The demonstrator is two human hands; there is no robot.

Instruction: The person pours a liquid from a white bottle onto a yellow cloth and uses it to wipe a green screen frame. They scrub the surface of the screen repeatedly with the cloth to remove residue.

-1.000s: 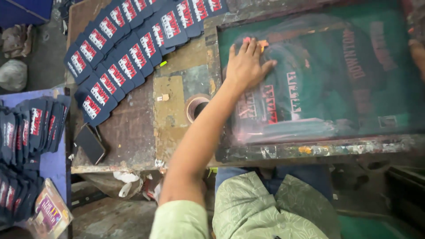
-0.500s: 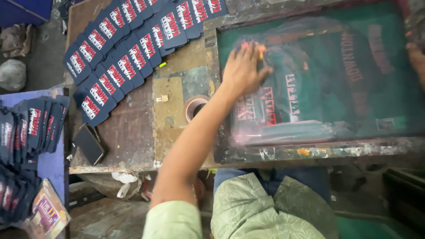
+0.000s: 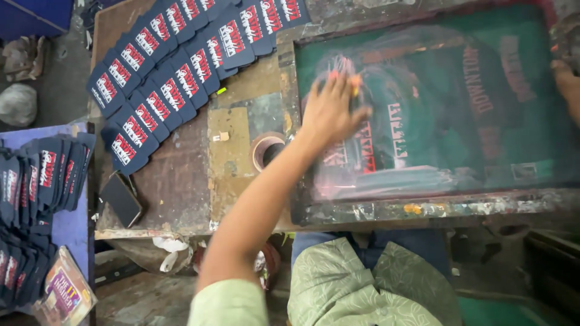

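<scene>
The left hand [image 3: 332, 108] is smeared by motion blur, so its fingers [image 3: 347, 75] cannot be counted, nor any contact with the green printing screen [image 3: 447, 108] judged. The right hand [image 3: 568, 81] is cut off by the right edge; only part of it shows. The dark garment [image 3: 483, 90] under the mesh is hazy. Stacked printed patches [image 3: 24, 199] run off the left edge.

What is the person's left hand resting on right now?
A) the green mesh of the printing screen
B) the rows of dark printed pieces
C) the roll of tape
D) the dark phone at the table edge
A: the left hand lies flat, fingers spread, on the green mesh printing screen.
</scene>
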